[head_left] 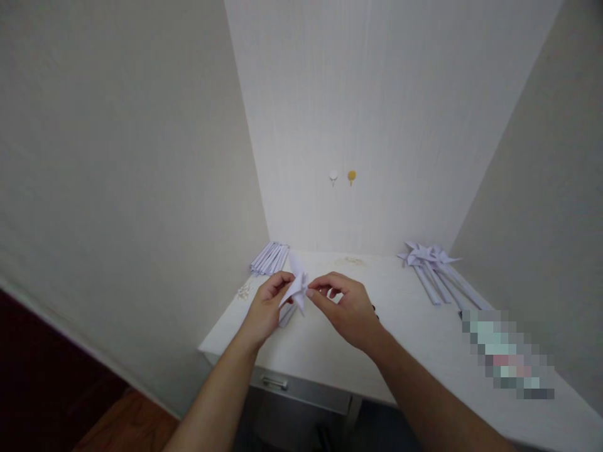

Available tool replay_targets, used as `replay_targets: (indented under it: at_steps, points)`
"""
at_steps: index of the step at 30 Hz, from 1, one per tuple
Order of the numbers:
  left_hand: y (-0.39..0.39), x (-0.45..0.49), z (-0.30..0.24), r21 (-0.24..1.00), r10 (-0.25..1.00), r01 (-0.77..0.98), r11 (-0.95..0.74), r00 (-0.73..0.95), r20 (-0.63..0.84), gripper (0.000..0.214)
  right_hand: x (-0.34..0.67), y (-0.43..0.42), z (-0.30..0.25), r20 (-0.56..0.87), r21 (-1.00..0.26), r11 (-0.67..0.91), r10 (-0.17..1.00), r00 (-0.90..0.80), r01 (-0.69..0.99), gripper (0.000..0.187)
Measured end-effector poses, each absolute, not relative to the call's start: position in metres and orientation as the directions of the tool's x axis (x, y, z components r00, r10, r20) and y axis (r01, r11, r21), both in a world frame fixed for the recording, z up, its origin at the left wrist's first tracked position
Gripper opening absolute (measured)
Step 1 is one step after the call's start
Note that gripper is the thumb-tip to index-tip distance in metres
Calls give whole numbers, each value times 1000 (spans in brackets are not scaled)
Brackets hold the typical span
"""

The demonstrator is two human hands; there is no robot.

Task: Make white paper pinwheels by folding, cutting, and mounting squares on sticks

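Note:
A white paper pinwheel (298, 287) is held above the desk, its folded blades pointing up and down. My left hand (267, 307) is closed around its left side. From the right, my right hand (346, 304) pinches near the pinwheel's centre with thumb and forefinger. Below the blades, a rolled paper stick (286, 315) shows in part; my left hand hides how it joins the pinwheel. A dark bracelet (375, 312) is on my right wrist.
A stack of rolled paper sticks (269, 258) lies at the back left, with small white pieces (244, 291) nearer. Several pinwheels on sticks (426, 256) lie back right, behind a pixelated object (506, 355). Walls flank the white desk (325, 351); a drawer handle (274, 382) is below.

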State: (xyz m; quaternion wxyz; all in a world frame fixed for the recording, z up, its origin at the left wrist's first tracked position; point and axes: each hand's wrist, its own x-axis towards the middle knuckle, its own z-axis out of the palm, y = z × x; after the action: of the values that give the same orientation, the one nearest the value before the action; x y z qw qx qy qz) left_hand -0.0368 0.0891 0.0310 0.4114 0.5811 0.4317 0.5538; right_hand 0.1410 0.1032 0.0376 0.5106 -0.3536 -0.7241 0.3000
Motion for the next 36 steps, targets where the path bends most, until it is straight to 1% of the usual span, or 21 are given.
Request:
replay_targets:
  at_steps: [6,11,15,18,22,23,26,28,31,34,36]
  points:
    - [61,-49,23,938,953,188,-292,-28,303,23,118,91,28,492,-827,538,833,-251,162,9]
    - [58,-54,12,894,941,336,-295,-59,333,19,108,103,10,396,-893,441,865,-310,89,12]
    - [63,-57,-1,836,932,473,-280,-74,354,14,102,118,-5,331,-930,366,873,-359,33,15]
    - [68,-61,-10,772,929,580,-259,-70,364,12,99,130,-18,276,-954,301,872,-404,-4,14]
    - [74,-62,-14,657,930,724,-211,-58,363,12,101,145,-34,209,-976,210,864,-459,-49,15]
    - [76,-60,-14,625,932,757,-189,-62,357,13,102,148,-37,199,-979,193,861,-468,-63,21]
    - [84,-55,-12,528,941,842,-109,-84,328,15,107,153,-47,188,-982,162,852,-489,-95,49]
    - [90,-50,-11,460,948,885,-71,-83,306,16,109,155,-52,191,-982,161,845,-499,-104,59]
    - [98,-44,-10,368,962,928,-57,-47,268,18,110,157,-59,209,-978,178,838,-505,-109,57]
    - [103,-40,-9,304,972,950,-68,-6,236,21,110,160,-64,233,-972,215,844,-484,-94,56]
    - [106,-38,-7,278,974,957,-83,19,225,22,111,161,-67,253,-966,250,852,-458,-68,49]
